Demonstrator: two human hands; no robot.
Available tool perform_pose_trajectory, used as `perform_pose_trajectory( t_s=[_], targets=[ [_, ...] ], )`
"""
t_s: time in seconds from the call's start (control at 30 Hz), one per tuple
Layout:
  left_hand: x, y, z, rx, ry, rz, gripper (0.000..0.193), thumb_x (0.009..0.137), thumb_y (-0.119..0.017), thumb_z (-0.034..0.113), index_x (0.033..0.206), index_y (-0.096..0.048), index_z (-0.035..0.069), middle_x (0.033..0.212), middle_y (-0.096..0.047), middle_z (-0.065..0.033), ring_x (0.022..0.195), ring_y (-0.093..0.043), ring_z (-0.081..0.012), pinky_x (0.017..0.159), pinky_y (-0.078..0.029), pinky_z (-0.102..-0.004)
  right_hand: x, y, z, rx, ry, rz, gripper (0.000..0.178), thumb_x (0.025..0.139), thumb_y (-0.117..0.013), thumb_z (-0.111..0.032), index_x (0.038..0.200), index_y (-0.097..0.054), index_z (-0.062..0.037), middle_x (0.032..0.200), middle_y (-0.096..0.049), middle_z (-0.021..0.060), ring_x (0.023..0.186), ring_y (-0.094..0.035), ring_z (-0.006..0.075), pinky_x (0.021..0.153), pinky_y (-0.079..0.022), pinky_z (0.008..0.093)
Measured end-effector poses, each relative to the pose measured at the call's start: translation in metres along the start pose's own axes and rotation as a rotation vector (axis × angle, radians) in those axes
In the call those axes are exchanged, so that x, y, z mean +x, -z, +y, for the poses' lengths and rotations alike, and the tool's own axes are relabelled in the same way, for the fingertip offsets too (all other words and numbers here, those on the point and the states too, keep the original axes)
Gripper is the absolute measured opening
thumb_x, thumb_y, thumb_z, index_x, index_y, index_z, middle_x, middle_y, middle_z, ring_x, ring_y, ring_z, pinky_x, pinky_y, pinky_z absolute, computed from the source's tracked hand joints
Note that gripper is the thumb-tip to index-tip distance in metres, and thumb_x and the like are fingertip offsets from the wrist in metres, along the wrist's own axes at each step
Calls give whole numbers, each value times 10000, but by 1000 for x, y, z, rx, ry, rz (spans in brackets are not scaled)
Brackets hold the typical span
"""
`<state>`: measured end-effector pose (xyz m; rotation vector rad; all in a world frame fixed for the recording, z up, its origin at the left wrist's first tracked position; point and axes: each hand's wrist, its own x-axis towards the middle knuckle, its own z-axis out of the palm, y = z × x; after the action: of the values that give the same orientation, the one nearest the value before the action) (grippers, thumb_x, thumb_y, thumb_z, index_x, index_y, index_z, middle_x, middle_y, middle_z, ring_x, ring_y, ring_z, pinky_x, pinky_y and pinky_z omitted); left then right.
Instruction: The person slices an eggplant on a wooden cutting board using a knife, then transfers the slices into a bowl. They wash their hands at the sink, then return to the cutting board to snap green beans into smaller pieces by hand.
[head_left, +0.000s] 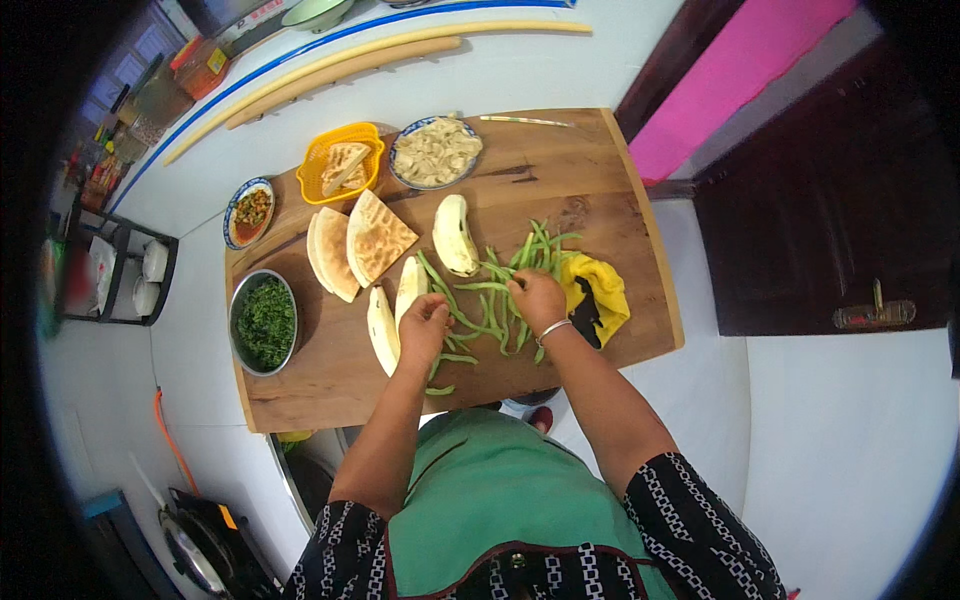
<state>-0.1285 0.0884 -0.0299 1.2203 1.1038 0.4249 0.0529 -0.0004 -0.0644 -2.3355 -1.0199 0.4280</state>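
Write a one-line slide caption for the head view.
Both hands, left and right, gather green beans on a wooden board beside flatbreads.

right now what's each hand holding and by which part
Both hands rest on the green beans: left hand at the pile's near-left edge, right hand on its middle. Exact grip cannot be told.

We see a metal bowl of chopped greens at nine o'clock on the wooden board. A yellow basket and a plate of pale slices sit at twelve o'clock, with a small dish of sauce at ten. Folded flatbreads lie in the middle, and a yellow cloth lies at three o'clock.
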Motion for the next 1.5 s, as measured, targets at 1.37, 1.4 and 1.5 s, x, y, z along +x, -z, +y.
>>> perform_pose_trajectory(
  t_s=[1.37,1.4,1.5],
  targets=[
    [-176,-174,36,-69,-35,-312,265,808,-639,236,644,-475,107,527,-479,13,421,-434,-76,395,-333,-200,-172,162,98,1295,-278,-111,80,822,-495,-160,804,-524,-88,731,-549,31,631,-537,145,534,-414,265],
    [-172,-164,34,-64,-86,-260,267,810,-636,240,643,-475,107,525,-477,14,420,-431,-75,396,-332,-200,-179,168,98,1385,-236,-225,105,841,-467,-186,819,-533,-109,735,-517,-4,624,-497,91,532,-387,226],
    [-162,-141,31,-65,-178,-122,277,816,-627,252,638,-470,111,522,-470,18,418,-424,-75,399,-328,-201,-189,181,97,1562,-399,-440,136,842,-481,-220,832,-539,-98,726,-509,6,576,-453,95,517,-363,217]
  ],
)
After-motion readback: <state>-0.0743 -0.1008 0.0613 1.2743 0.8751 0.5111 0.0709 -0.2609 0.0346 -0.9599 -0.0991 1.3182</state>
